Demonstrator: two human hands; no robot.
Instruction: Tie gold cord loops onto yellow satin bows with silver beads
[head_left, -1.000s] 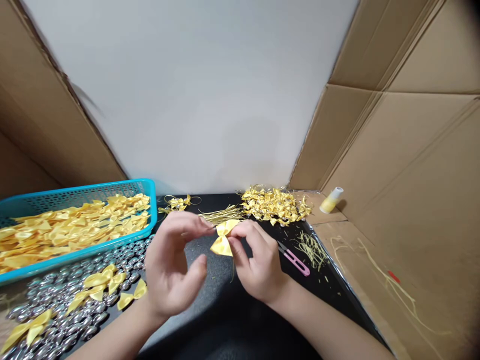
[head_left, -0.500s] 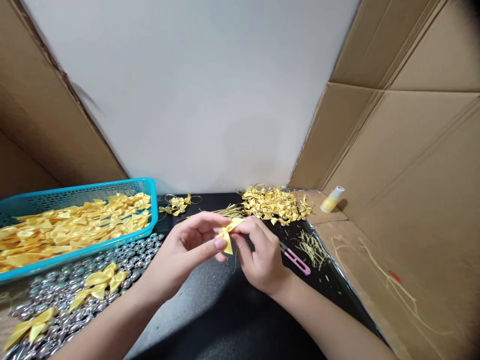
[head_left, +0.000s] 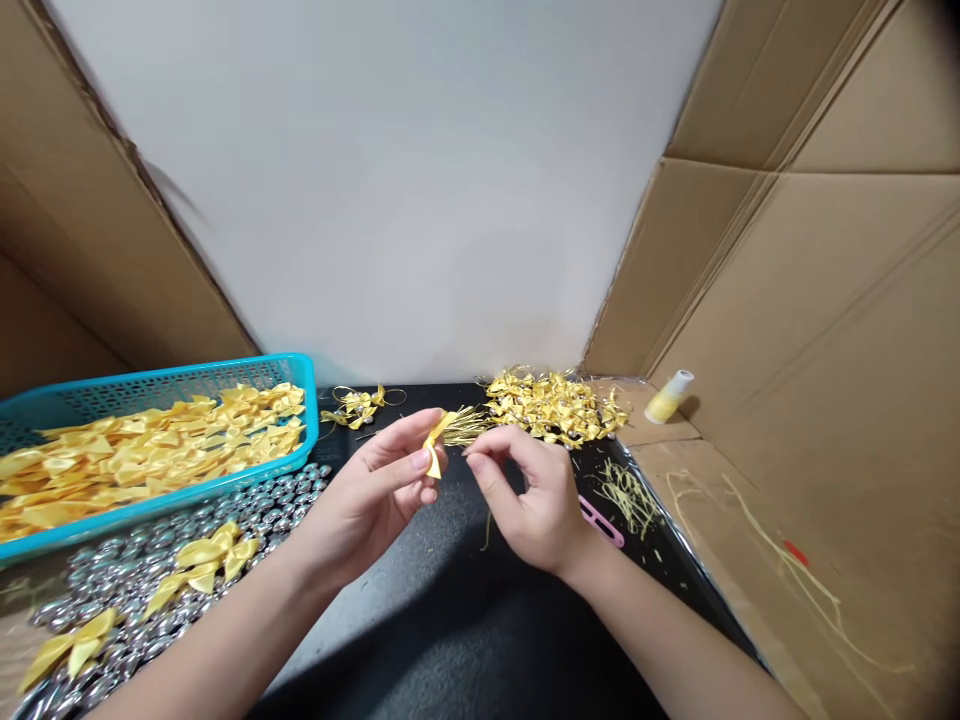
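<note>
1 yellow bow (head_left: 433,440) is clamped between thumb and fingers of the left hand (head_left: 364,510), its long axis slanting up and right; the right hand (head_left: 536,510), thumb and forefinger together, sits just to its right, apart from it, and I cannot tell what it pinches. The ribbon looks satiny; silvery beads (head_left: 289,497), rounded and glossy, lie beside a perforated plastic basket (head_left: 310,400)

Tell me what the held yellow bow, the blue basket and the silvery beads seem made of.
Yellow bow: probably satin ribbon, given its soft sheen and folds. Blue basket: likely moulded plastic, slightly glossy, with regular perforations. Silvery beads: mirror-like finish with bright highlights; metal or coated plastic, the look leaves open.
</note>
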